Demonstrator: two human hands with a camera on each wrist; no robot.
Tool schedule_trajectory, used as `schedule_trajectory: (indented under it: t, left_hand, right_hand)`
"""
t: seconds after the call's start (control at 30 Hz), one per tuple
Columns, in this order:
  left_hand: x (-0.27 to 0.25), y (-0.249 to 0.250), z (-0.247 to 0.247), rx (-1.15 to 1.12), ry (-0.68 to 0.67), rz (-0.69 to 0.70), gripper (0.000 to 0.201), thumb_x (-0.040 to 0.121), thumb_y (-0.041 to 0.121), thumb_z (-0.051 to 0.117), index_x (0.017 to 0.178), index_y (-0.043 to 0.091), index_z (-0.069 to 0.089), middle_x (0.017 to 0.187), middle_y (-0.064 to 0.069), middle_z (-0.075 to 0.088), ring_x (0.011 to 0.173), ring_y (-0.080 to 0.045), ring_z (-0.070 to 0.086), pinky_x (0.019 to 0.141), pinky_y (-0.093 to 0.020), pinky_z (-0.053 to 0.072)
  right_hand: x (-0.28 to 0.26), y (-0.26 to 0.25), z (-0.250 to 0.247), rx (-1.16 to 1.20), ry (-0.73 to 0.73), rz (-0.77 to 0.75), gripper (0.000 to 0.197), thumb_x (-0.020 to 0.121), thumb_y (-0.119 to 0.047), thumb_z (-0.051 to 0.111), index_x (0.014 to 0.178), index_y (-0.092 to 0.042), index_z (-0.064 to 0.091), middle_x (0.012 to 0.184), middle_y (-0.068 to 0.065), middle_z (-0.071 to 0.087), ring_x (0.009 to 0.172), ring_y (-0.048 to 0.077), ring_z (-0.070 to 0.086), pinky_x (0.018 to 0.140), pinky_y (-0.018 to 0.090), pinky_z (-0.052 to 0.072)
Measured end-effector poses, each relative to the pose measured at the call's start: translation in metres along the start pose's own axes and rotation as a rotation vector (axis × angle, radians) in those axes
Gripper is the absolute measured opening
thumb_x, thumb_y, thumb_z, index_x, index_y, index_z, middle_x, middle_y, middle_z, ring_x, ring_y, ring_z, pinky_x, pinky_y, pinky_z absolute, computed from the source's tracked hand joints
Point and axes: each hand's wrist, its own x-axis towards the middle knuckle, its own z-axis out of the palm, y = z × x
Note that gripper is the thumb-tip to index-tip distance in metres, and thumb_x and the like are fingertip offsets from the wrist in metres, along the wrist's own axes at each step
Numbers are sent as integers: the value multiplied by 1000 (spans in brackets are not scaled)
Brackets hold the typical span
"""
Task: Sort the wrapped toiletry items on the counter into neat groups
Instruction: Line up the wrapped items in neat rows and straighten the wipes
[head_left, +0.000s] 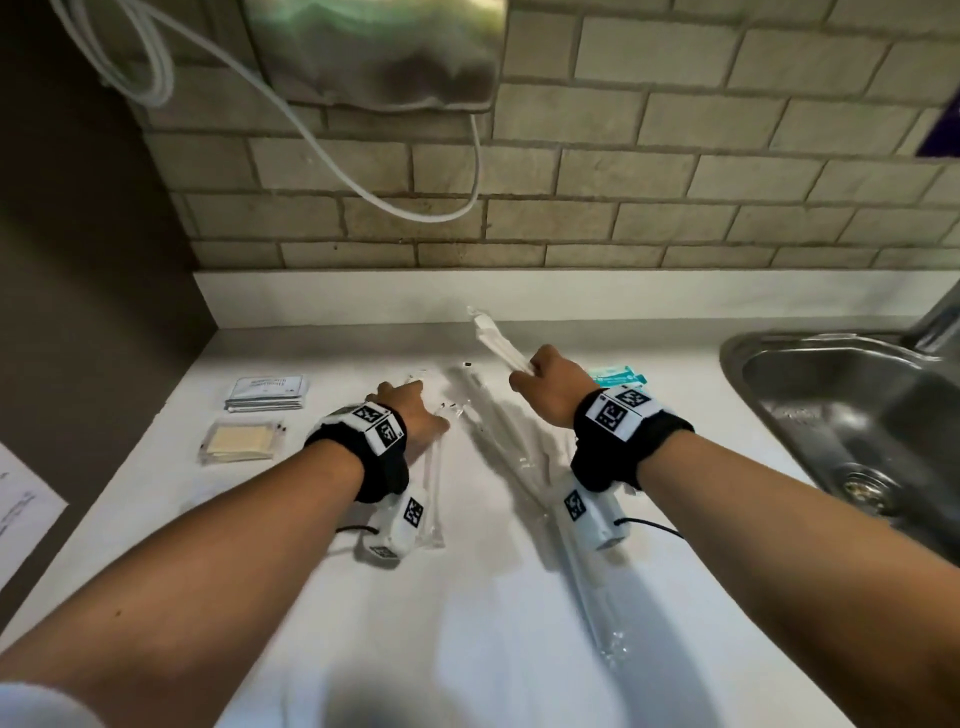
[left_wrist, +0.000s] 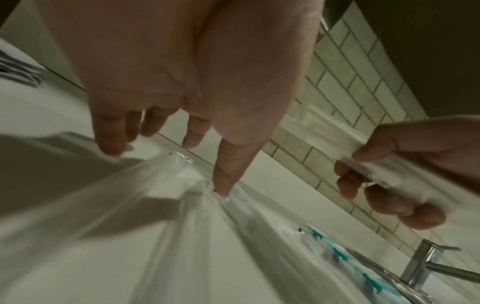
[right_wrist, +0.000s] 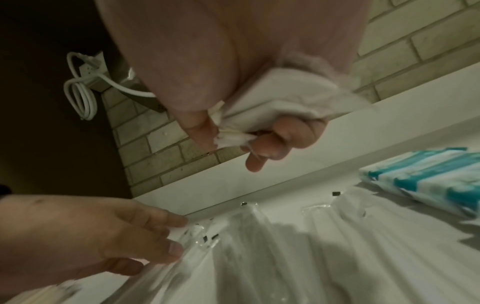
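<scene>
Looking through the head view first, I have my right hand (head_left: 548, 387) raised above the middle of the desk (head_left: 322, 597), its grip curled round a wrapped comb (head_left: 497, 340) that points up toward the back edge. My left hand (head_left: 415, 421) lies flat, fingers straight, on a loose clear-wrapped long item (head_left: 435, 483); more clear-wrapped long items (head_left: 524, 467) fan out beneath my right wrist. Toward the left edge sit a stack of white sachets (head_left: 267, 393) and, in front of it, a stack of cream sachets (head_left: 243, 441). A teal-and-white packet (head_left: 618, 375) lies near the sink (head_left: 852, 415). To do this step well, I judge I should carry the comb to a free patch, lay it parallel with its kind, and keep the left hand pinning the slippery film so nothing slides.

From the left wrist view, my thumb tip (left_wrist: 223, 185) presses on the clear wrapper (left_wrist: 182, 205), fingers relaxed; the comb's teeth show through the film in the other hand.

From the right wrist view, the comb wrapper (right_wrist: 280, 98) is bunched inside my closed grip, clear of the desk.

Printing on the white sachets and the teal packet is too blurred to read; no brand is legible.
</scene>
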Motion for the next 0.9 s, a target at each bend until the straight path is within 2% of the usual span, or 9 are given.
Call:
schedule_trajectory:
  t: [0.07, 0.13, 0.2, 0.3, 0.33, 0.4, 0.53, 0.67, 0.9]
  left_hand:
    - [-7, 15, 5, 26, -29, 64, 77, 83, 52, 60, 149, 33, 25, 160, -13, 6, 145, -38, 11, 116, -44, 22]
    - [-19, 35, 9, 74, -66, 219, 79, 87, 54, 57, 151, 40, 13, 161, -6, -14, 147, -37, -8, 119, -46, 9]
    - [-35, 52, 17, 216, -97, 371, 72, 93, 53, 48, 153, 37, 10, 160, -2, -18, 147, -34, -14, 118, -49, 1]
    - [-40, 59, 39, 434, -130, 527, 57, 99, 51, 33, 152, 37, 17, 161, 3, -9, 147, -32, -14, 114, -54, -8]
    - [-37, 56, 46, 474, -148, 520, 56, 98, 54, 32, 150, 42, 18, 162, 4, -5, 148, -34, -12, 111, -59, -10]
    - [-28, 49, 49, 443, -181, 426, 57, 93, 62, 32, 147, 49, 17, 162, 6, -2, 147, -38, -8, 111, -67, -2]
    - [-26, 29, 30, 411, -241, 330, 61, 93, 57, 42, 149, 46, 19, 162, 4, -6, 147, -37, -12, 114, -60, -2]
    - [-20, -5, 19, 346, -236, 275, 62, 90, 56, 49, 146, 49, 24, 162, 9, -4, 147, -35, -13, 117, -59, -1]
    - [-22, -26, 9, 298, -247, 280, 63, 90, 44, 54, 147, 46, 26, 162, 7, -3, 147, -37, -13, 116, -60, -4]
  right_hand:
    - [1, 9, -3, 3, 1, 5, 31, 90, -39, 51, 103, -11, 44, 92, 9, 59, 81, 29, 55, 70, 32, 40]
    - [2, 17, -3, -10, 0, 14, 33, 89, -39, 52, 106, -11, 46, 93, 10, 59, 85, 30, 57, 71, 32, 40]
    - [1, 25, -2, -27, -12, 21, 38, 89, -40, 52, 112, -10, 48, 97, 11, 61, 91, 31, 58, 75, 33, 42]
    - [0, 36, 2, -24, -28, 22, 41, 88, -41, 53, 115, -10, 49, 101, 14, 62, 93, 31, 59, 78, 34, 45]
    - [-1, 38, 3, -13, -37, 23, 40, 88, -40, 53, 115, -9, 49, 100, 13, 62, 90, 30, 59, 75, 33, 44]
    - [-2, 42, 4, -1, -58, 27, 39, 89, -37, 53, 114, -8, 49, 94, 10, 61, 84, 28, 57, 70, 30, 40]
    - [-5, 41, 7, -12, -82, 28, 38, 90, -37, 53, 116, -9, 48, 91, 7, 58, 82, 26, 55, 68, 30, 38]
    - [-8, 30, 17, -11, -104, 10, 37, 92, -35, 51, 116, -7, 47, 83, 5, 56, 79, 25, 54, 65, 30, 37]
    - [-15, 23, 26, -13, -106, 14, 39, 90, -35, 50, 117, -8, 48, 95, 8, 59, 84, 27, 55, 70, 30, 38]
